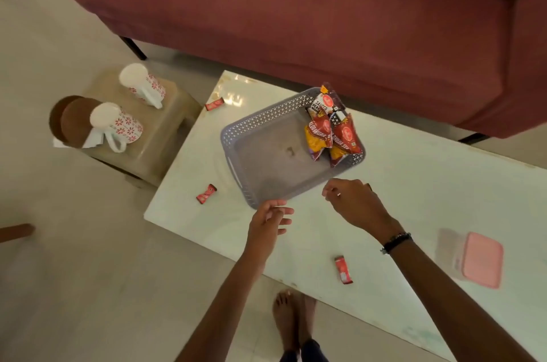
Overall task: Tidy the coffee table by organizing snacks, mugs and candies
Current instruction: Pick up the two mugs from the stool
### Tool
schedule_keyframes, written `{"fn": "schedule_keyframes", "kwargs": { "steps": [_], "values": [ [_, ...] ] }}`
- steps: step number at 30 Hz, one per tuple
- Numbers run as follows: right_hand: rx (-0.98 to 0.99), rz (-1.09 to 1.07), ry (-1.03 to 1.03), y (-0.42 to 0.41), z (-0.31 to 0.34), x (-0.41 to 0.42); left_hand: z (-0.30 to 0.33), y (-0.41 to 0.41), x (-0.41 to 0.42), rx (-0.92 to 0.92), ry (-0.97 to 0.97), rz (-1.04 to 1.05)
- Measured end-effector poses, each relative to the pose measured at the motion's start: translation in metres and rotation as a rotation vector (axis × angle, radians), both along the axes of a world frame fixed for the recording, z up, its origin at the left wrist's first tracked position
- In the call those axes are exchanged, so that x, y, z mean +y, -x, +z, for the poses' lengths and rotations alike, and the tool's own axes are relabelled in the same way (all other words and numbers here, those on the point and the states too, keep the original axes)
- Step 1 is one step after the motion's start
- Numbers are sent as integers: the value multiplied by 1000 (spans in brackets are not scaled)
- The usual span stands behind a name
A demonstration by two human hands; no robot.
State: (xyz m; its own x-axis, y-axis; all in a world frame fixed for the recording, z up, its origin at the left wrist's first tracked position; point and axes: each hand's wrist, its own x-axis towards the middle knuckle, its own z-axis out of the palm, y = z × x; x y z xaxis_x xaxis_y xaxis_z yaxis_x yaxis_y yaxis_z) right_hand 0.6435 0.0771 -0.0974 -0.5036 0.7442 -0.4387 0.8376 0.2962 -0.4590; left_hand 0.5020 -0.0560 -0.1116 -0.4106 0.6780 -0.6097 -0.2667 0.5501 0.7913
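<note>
A grey perforated basket (257, 122) stands on the white coffee table (414, 184), with several red and yellow snack packets (331, 130) bunched in its right end. Three red candies lie loose on the table: one at the far left corner (214, 104), one at the left edge (206, 194), one near the front edge (343, 270). My left hand (268, 224) hovers at the basket's near corner, fingers apart, empty. My right hand (353, 203) sits just past the basket's near rim with fingers curled; nothing shows in it.
Two white mugs with red flowers (142, 85) (118, 125) lie on a low beige stool (159, 136) left of the table, beside brown coasters (69, 122). A pink lidded box (481, 259) rests at the table's right. A maroon sofa (325, 21) runs behind. My bare foot (287, 320) is below.
</note>
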Motion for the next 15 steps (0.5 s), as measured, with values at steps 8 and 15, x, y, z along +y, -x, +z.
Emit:
{"fn": "schedule_keyframes", "kwargs": {
  "steps": [8, 15],
  "values": [
    [64, 67, 59, 68, -7, 18, -3, 48, 6, 1, -5, 102],
    [130, 119, 128, 147, -2, 12, 2, 108, 0, -6, 10, 276]
  ]
}}
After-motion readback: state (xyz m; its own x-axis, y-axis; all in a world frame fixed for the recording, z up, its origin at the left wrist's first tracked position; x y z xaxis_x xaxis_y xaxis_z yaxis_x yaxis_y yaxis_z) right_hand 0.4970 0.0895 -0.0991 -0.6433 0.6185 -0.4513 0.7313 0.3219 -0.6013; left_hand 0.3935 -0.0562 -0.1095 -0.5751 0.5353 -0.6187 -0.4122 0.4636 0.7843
